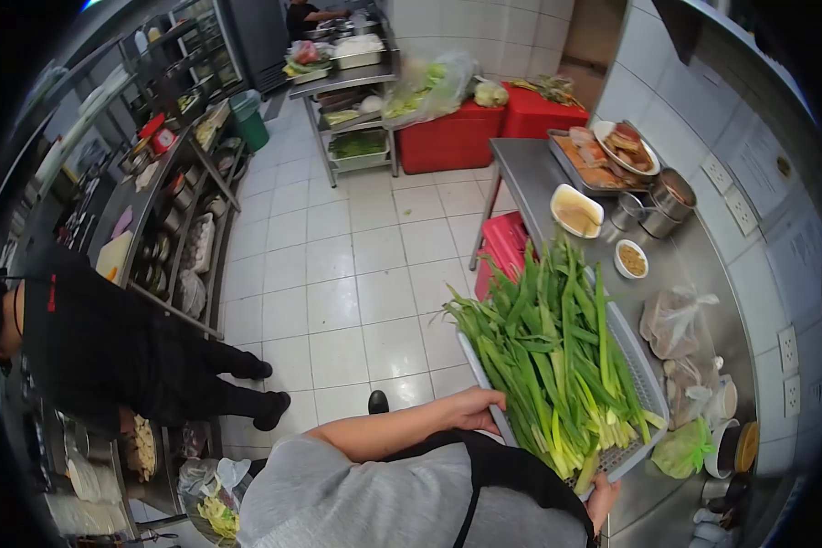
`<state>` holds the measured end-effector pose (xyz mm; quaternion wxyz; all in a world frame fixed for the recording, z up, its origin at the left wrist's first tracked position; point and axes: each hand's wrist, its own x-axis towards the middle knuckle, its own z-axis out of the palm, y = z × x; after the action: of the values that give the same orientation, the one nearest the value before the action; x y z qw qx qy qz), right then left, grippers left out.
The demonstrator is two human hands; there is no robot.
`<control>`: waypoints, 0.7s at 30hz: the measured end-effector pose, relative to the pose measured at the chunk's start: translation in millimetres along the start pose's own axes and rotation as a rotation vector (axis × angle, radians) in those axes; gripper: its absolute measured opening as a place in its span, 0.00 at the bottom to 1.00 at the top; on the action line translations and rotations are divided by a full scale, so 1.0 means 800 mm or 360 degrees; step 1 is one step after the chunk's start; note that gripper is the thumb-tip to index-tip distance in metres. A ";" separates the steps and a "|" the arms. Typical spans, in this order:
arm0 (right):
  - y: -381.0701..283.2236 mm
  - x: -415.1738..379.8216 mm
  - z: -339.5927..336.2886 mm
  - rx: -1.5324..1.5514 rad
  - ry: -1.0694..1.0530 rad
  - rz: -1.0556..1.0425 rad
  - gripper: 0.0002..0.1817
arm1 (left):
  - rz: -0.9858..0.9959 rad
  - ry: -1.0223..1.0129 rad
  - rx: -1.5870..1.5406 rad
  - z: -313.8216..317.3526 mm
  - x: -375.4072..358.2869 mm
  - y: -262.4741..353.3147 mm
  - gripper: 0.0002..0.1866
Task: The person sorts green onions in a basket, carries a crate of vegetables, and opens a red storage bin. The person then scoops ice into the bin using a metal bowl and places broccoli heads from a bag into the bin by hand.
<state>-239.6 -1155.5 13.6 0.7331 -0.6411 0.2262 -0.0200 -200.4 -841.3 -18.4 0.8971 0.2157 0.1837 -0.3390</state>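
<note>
A grey plastic crate point(647, 393) with perforated walls is at the right, tilted across the view and partly over the steel counter. It is piled with long green leeks point(548, 356), pale stalk ends towards me and leaves pointing away. My left hand point(480, 408) grips the crate's left rim, fingers closed round the edge. At the near corner my right hand point(603, 498) is closed on the rim, its fingers partly hidden.
The steel counter point(690, 265) holds a meat tray point(594, 169), a sauce dish point(576, 212), steel pots point(671, 196) and bagged food point(676, 324). Red coolers point(452, 137) stand at the back. A person in black point(110, 347) works at the left shelves; another person point(306, 18) is far back.
</note>
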 end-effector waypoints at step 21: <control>0.005 -0.030 0.471 -0.0379 -0.0976 -0.0167 0.25 | 0.0664 0.0139 -0.0334 -0.218 -0.269 0.182 0.24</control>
<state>-127.7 -796.2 45.6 0.6850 -0.7091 -0.0377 0.1628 -283.2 -539.8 -24.2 0.9565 0.1690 0.2080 -0.1156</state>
